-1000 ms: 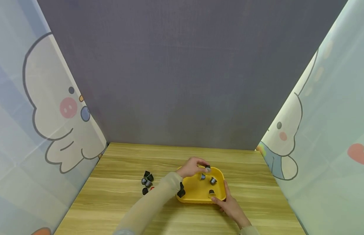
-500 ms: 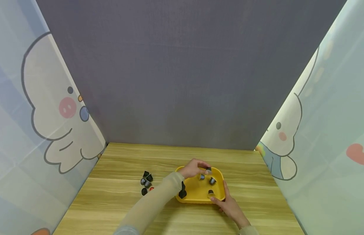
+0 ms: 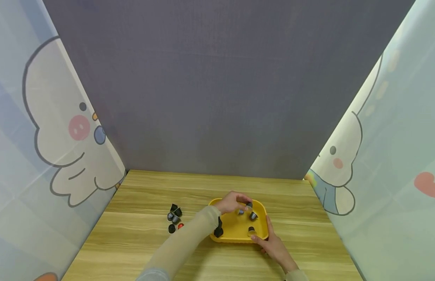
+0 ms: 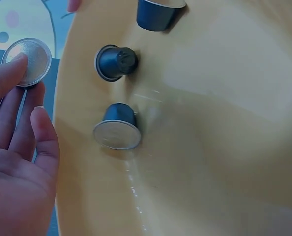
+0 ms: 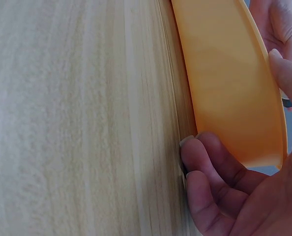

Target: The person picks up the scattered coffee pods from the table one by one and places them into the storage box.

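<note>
My left hand (image 3: 233,201) reaches over the far side of a yellow tray (image 3: 235,226) and pinches a dark coffee capsule (image 3: 249,205) between thumb and fingers. In the left wrist view the thumb presses on the silver lid of this capsule (image 4: 38,63). Below it, inside the tray, lie a blue-grey capsule (image 4: 117,62) on its side and another capsule (image 4: 118,128) with its pale lid showing. My right hand (image 3: 275,246) grips the tray's near right corner, thumb over the rim and fingers along the outer wall (image 5: 229,73), close to a capsule (image 3: 252,231) inside.
Black capsules (image 3: 218,230) sit at the tray's left end, partly behind my left sleeve (image 3: 189,238). Left of the tray, several dark capsules (image 3: 177,212) and a red one (image 3: 180,225) lie on the wooden table (image 3: 133,234). A grey panel (image 3: 217,97) stands behind.
My left hand has shifted slightly right and toward me with the capsule, which now partly overlaps those in the tray. My right hand keeps its grip on the tray.
</note>
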A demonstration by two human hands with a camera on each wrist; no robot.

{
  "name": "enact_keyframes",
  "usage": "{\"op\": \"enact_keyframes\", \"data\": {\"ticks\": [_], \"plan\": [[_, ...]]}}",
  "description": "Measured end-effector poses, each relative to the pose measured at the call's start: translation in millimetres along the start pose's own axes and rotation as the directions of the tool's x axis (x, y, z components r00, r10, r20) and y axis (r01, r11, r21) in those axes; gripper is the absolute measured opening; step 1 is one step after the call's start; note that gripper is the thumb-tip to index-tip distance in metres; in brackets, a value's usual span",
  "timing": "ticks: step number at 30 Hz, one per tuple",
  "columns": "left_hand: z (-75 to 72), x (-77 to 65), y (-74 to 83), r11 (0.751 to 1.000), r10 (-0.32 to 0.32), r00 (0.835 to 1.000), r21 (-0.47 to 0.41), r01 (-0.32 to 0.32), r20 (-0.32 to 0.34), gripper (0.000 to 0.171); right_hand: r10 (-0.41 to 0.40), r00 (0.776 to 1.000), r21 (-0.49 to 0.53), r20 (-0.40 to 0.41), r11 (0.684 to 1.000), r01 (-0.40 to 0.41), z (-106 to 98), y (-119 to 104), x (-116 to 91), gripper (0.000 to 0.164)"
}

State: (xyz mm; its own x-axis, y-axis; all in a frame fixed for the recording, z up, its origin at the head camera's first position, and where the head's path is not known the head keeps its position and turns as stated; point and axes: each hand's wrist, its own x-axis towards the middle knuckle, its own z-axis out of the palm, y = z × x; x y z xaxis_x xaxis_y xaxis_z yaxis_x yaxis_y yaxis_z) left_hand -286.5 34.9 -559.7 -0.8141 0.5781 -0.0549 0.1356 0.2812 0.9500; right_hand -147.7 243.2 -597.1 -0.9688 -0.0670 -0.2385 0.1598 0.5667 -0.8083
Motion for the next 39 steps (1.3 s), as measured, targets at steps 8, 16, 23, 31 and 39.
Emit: {"op": "enact_keyframes", "data": {"ticks": [8,16,23,31,39], "plan": [[1.9,2.9,-5.3,1.0,-0.002,1.0,0.001,0.002,0.006,0.03,0.007,1.0,0.006,-0.011,1.0,-0.006,0.5,-0.8,-0.4,0.107],[1.4,1.7,-10.2,1.0,0.0,1.0,-0.009,0.0,0.019,0.034,0.003,1.0,0.013,-0.02,1.0,-0.003,0.9,-2.2,-1.6,0.107],[1.2,1.4,-10.9,1.0,0.002,1.0,-0.022,-0.002,0.018,0.034,0.002,1.0,0.005,-0.027,1.0,-0.002,0.7,-2.7,-2.9,0.108],[2.6,-0.6,-7.9,1.0,0.002,1.0,-0.021,-0.002,0.017,0.032,0.008,0.999,0.011,-0.033,1.0,-0.008,1.8,-2.2,-4.1,0.108],[4.1,-0.4,-7.4,0.999,0.003,1.0,-0.035,-0.002,0.016,0.031,0.001,0.999,0.006,-0.039,1.0,0.0,1.6,-1.7,-4.4,0.107]]}}
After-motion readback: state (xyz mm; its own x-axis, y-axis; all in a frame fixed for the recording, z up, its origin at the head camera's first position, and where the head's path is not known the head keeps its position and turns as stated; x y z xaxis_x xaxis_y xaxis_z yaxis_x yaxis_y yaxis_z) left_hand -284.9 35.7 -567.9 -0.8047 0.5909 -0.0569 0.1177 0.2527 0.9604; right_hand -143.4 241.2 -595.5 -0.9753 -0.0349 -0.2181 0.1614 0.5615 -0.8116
